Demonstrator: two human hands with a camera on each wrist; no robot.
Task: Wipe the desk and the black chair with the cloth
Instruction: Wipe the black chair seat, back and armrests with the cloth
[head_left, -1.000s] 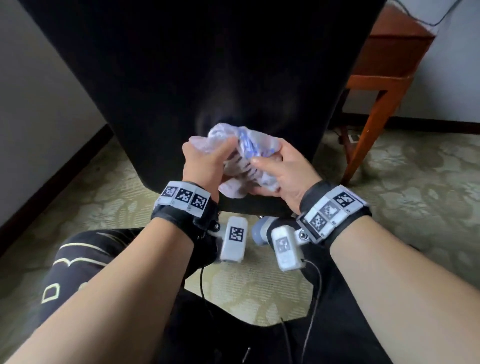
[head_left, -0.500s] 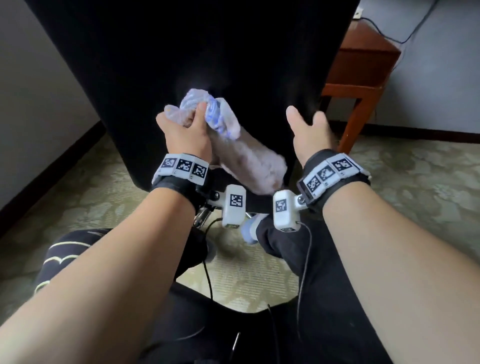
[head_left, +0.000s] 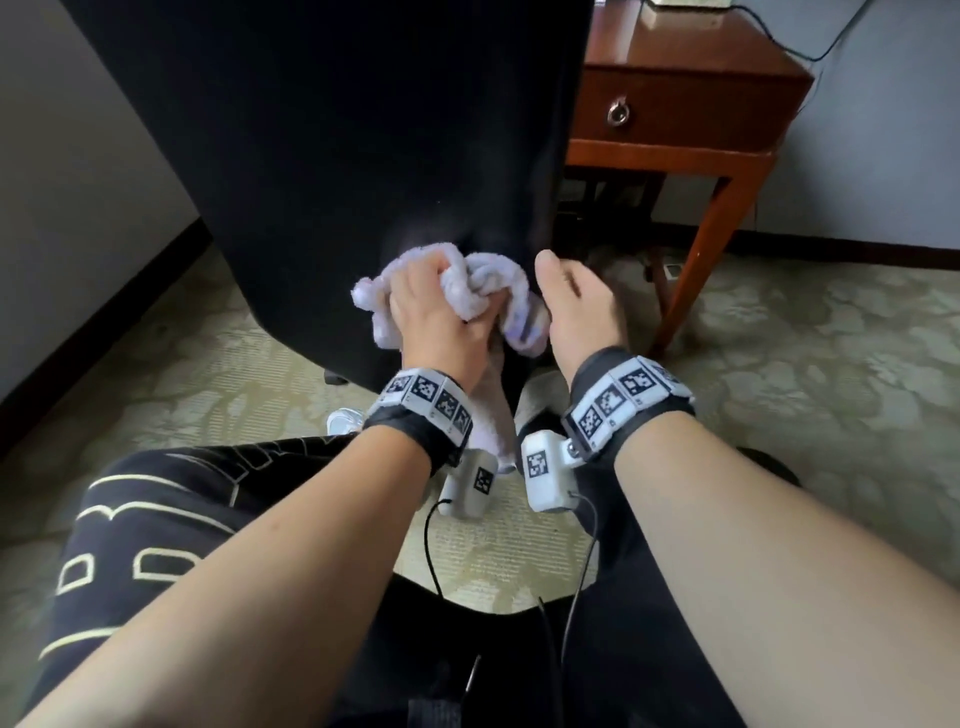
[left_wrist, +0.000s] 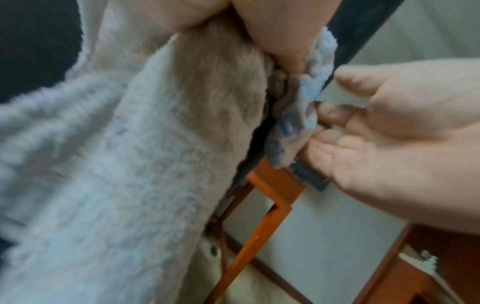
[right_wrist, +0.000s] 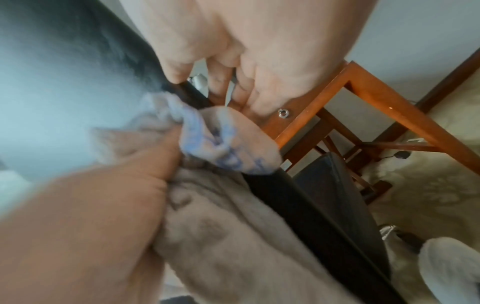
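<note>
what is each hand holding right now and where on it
The left hand grips the cloth at its bunched upper part, the rest hanging below. The right hand holds nothing; its fingers lie at the edge of the black chair.

A black chair back (head_left: 332, 156) fills the upper left and centre of the head view, plain and unpatterned, with a faint pale sheen near its lower middle. Against it, the cloth (head_left: 488, 291) is fluffy pale lilac-white with blue printed marks along one edge. At upper right, the wooden surface (head_left: 691, 73) is glossy reddish brown with a small silver ring pull (head_left: 618, 112) on its drawer front. The carpet (head_left: 831, 338) is pale olive-green with a cream floral pattern. Both wristbands (head_left: 623, 400) are black, bearing white tiles printed with black square codes. Trousers (head_left: 145, 519) at lower left are black with cream outlined lettering. The walls (head_left: 78, 156) are grey with a dark skirting strip.
</note>
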